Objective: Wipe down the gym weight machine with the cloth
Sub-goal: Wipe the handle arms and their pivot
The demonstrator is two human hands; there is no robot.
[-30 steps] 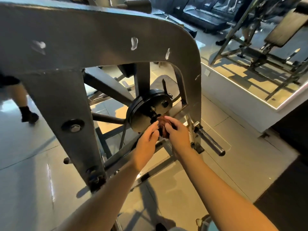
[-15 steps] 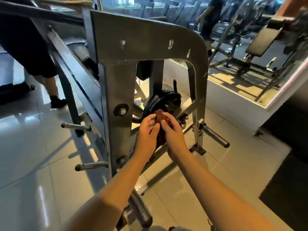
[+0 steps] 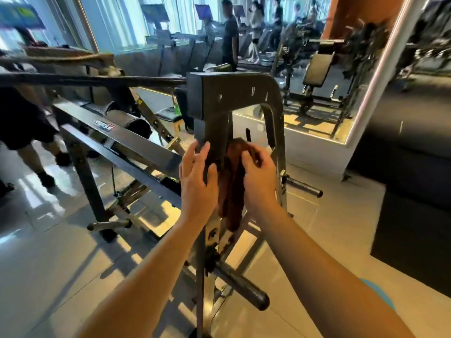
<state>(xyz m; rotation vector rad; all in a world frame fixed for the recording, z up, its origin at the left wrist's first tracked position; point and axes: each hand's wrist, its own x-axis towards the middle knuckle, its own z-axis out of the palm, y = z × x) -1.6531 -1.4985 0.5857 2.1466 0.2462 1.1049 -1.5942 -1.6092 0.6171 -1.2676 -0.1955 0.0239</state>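
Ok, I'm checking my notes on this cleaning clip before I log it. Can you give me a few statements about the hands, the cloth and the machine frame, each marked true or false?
1. The reddish-brown cloth hangs against the grey metal upright of the weight machine. True.
2. The cloth lies on the floor tiles. False: it is held up at the upright, between the two hands.
3. The right hand grips the top of the cloth with curled fingers. True.
4. The left hand hangs clear of the machine. False: it rests on the upright, beside the cloth.
5. A black round peg sticks out of the frame below the hands. True.
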